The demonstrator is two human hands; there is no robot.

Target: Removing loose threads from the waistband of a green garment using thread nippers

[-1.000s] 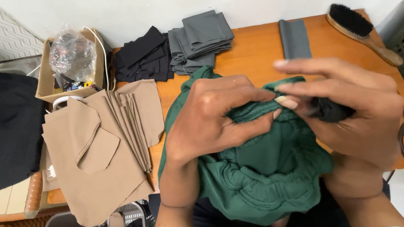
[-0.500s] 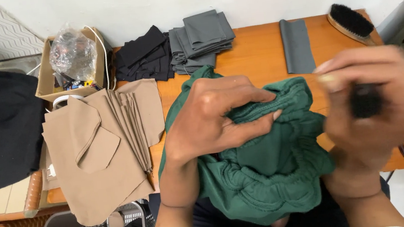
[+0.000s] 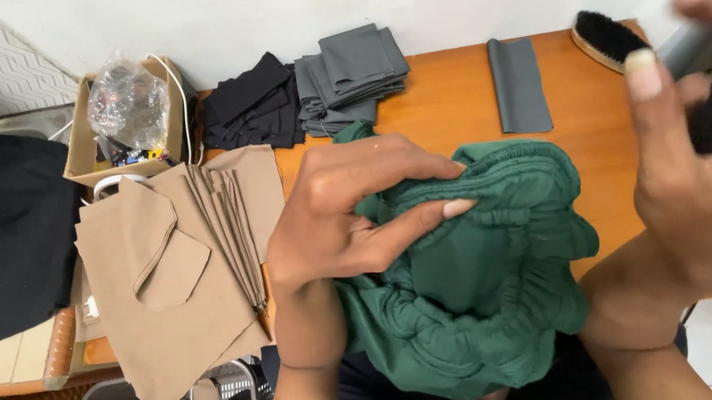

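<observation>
Left hand (image 3: 336, 220) pinches gathered elastic waistband of green fabric garment (image 3: 479, 275), bunched at front edge of orange wooden bench (image 3: 452, 110). Right hand (image 3: 694, 147) raised at side, blurred, grip closed round dark object, kind unclear. Best: keep waistband pinned taut.

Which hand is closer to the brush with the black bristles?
The right hand. It is raised in the air just beside the brush near the table's far right corner. The left hand is farther away, gripping the green garment.
</observation>
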